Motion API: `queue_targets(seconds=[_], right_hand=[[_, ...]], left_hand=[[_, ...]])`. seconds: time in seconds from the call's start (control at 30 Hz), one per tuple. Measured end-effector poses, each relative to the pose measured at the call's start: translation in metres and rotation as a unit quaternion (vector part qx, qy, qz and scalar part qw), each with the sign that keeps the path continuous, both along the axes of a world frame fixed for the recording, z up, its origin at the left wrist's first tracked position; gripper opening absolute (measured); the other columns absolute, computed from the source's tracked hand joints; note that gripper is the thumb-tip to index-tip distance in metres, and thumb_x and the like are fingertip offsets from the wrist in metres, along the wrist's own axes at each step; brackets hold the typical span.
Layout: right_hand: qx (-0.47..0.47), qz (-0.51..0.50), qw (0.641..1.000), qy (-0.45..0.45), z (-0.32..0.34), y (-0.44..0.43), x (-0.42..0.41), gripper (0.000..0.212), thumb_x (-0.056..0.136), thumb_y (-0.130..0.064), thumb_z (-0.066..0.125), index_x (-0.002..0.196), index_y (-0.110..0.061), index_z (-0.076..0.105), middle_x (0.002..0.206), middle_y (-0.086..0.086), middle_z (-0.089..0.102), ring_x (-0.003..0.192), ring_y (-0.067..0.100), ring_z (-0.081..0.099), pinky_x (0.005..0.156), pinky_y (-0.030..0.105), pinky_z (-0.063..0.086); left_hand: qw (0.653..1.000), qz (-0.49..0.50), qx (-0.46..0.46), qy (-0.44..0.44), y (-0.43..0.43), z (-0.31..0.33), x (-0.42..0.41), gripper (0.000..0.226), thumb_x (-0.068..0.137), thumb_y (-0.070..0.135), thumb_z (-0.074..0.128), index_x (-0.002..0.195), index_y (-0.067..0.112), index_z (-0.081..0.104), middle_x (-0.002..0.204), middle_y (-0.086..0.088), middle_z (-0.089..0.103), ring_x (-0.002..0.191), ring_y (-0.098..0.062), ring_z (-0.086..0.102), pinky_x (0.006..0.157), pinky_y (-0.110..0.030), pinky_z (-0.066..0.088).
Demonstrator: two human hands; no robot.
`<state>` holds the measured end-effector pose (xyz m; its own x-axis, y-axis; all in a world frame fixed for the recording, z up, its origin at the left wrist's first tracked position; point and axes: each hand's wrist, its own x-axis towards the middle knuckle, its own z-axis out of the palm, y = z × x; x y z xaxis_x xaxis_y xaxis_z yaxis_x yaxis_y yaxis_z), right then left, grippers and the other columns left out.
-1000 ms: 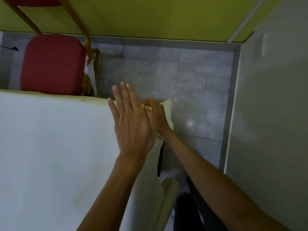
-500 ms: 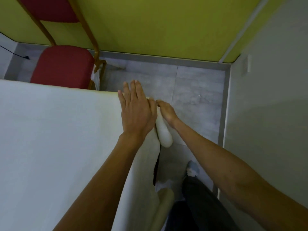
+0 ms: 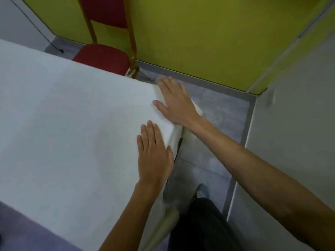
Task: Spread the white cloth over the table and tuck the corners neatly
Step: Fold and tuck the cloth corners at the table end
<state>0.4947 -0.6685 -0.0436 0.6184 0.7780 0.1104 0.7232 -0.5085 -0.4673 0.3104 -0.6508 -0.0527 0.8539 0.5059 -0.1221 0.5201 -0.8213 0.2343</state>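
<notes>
The white cloth (image 3: pixel 72 124) covers the table top and hangs over its right edge in folds. My left hand (image 3: pixel 154 156) lies flat, fingers together, on the cloth beside the table's right edge. My right hand (image 3: pixel 174 102) lies flat with fingers spread on the cloth at the far right corner, where a folded flap of cloth drops over the side. Neither hand grips the cloth. The table itself is hidden under the cloth.
A red chair (image 3: pixel 103 58) with a gold frame stands behind the table's far edge, against a yellow wall (image 3: pixel 199 33). A grey wall (image 3: pixel 290 142) is close on the right, leaving a narrow strip of grey tiled floor (image 3: pixel 217 113). My leg and foot (image 3: pixel 201 192) stand there.
My hands have parted: the left slid back toward me along the right edge, and the right moved from the hanging cloth up onto the far corner, flat. The camera view tilted and shifted left.
</notes>
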Motion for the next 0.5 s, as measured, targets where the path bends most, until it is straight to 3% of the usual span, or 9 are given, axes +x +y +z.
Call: queue_targets(seconds=[0.1, 0.17, 0.27, 0.5], right_hand=[[-0.1, 0.101, 0.989, -0.031, 0.002, 0.002, -0.044, 0.07, 0.105, -0.05, 0.033, 0.158, -0.005, 0.02, 0.166, 0.015, 0.02, 0.154, 0.032, 0.015, 0.125, 0.048, 0.009], [-0.136, 0.153, 0.977, -0.067, -0.003, -0.003, -0.065, 0.075, 0.104, -0.058, 0.024, 0.158, -0.007, 0.019, 0.167, 0.012, 0.017, 0.154, 0.029, 0.014, 0.125, 0.047, 0.01], [-0.153, 0.167, 0.971, -0.078, -0.003, -0.003, -0.071, 0.079, 0.103, -0.062, 0.021, 0.158, -0.005, 0.021, 0.167, 0.012, 0.018, 0.154, 0.028, 0.017, 0.124, 0.047, 0.013], [-0.21, 0.178, 0.959, -0.071, 0.012, -0.004, -0.076, 0.076, 0.104, -0.057, 0.025, 0.159, -0.004, 0.017, 0.168, 0.015, 0.013, 0.154, 0.031, 0.013, 0.123, 0.048, 0.01]], left_hand=[[0.998, 0.039, -0.043, -0.007, -0.015, 0.005, -0.041, 0.073, 0.095, 0.043, 0.022, 0.156, 0.006, 0.007, 0.165, -0.013, 0.005, 0.152, -0.031, 0.003, 0.122, -0.051, 0.013], [0.998, 0.046, -0.042, -0.012, -0.023, 0.005, -0.078, 0.068, 0.1, 0.037, 0.03, 0.156, 0.005, 0.008, 0.164, -0.014, 0.007, 0.152, -0.03, 0.006, 0.122, -0.051, 0.016], [0.998, 0.06, -0.008, -0.012, -0.027, 0.001, -0.14, 0.066, 0.103, 0.033, 0.043, 0.155, 0.003, 0.015, 0.163, -0.016, 0.013, 0.151, -0.031, 0.012, 0.121, -0.05, 0.017], [0.989, 0.136, -0.018, 0.059, -0.056, 0.007, -0.296, 0.075, 0.101, 0.054, 0.027, 0.154, 0.001, 0.021, 0.165, -0.01, 0.007, 0.151, -0.03, 0.013, 0.119, -0.047, 0.018]])
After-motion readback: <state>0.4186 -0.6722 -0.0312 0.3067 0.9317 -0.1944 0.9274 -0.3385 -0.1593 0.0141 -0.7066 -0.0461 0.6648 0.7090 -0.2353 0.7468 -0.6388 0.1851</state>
